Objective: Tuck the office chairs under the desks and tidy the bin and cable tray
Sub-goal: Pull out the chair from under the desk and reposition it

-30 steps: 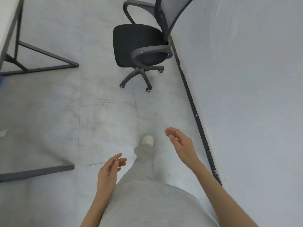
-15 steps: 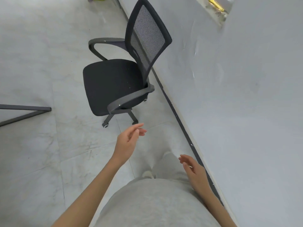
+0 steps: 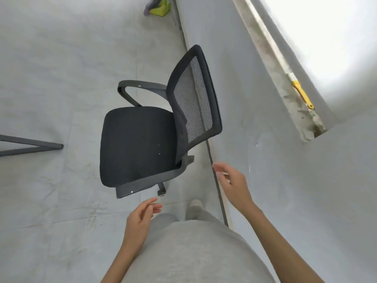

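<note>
Left hand: the left hand (image 3: pixel 140 219) hangs empty, fingers loosely spread, just short of the chair's near armrest (image 3: pixel 146 183) and touching nothing.
Right hand: the right hand (image 3: pixel 234 185) is likewise empty with fingers apart, raised near the wall (image 3: pixel 285 190), beside the lower corner of the backrest (image 3: pixel 193 99) but not on it.
Chair position: the office chair (image 3: pixel 136 144) stands on the floor (image 3: pixel 51 190) directly ahead, its mesh back close to the wall and its seat facing left, well apart from the desk frame (image 3: pixel 32 145) at the left edge.
Handling: likely of moderate weight but easy to shift, since it sits on castors; it should roll across the smooth floor and may swivel or veer if pushed from one side only.
Where to hold: the stiff backrest rim or both rigid armrests look the best grips; the mesh panel is soft and would give.
Hidden: only one castor (image 3: pixel 161 192) shows, the base lying under the seat; no tabletop is in view, only the foot of the desk frame.
Hard to make out: the green object (image 3: pixel 160 10) at the far skirting is cut off and I cannot say what it is; no bin or cable tray can be made out.
</note>
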`<move>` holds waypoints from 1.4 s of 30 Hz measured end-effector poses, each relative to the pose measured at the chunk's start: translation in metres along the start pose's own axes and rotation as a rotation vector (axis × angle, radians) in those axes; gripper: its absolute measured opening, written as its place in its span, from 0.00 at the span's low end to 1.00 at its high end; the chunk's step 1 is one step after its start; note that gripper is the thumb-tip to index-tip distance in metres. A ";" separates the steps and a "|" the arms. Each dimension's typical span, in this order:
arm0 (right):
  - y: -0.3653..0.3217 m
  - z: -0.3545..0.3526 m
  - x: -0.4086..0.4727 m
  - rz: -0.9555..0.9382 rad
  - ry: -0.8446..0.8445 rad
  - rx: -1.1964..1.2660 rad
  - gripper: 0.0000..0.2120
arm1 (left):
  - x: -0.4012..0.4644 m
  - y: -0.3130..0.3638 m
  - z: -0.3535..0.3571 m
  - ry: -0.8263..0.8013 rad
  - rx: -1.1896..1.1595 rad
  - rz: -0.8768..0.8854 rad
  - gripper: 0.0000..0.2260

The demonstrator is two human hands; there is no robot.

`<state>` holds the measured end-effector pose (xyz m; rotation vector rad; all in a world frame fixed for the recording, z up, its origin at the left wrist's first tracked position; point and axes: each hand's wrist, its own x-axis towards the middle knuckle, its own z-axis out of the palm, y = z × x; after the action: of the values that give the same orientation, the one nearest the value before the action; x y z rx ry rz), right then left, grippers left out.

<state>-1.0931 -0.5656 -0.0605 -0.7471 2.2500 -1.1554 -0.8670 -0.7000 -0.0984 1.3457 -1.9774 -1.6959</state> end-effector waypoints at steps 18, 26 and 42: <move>-0.066 -0.021 0.145 0.559 0.126 0.488 0.20 | 0.144 0.136 0.052 -0.185 0.143 0.242 0.13; -0.047 -0.016 0.093 0.612 -0.203 0.598 0.20 | 0.134 0.108 0.041 -0.153 0.181 0.180 0.13; -0.025 -0.034 0.123 -0.278 -0.073 -0.380 0.22 | 0.098 0.088 0.035 -0.222 0.615 0.283 0.25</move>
<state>-1.1980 -0.6399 -0.0441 -1.2630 2.3857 -0.8023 -0.9884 -0.7549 -0.0711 0.9746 -2.8125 -1.1944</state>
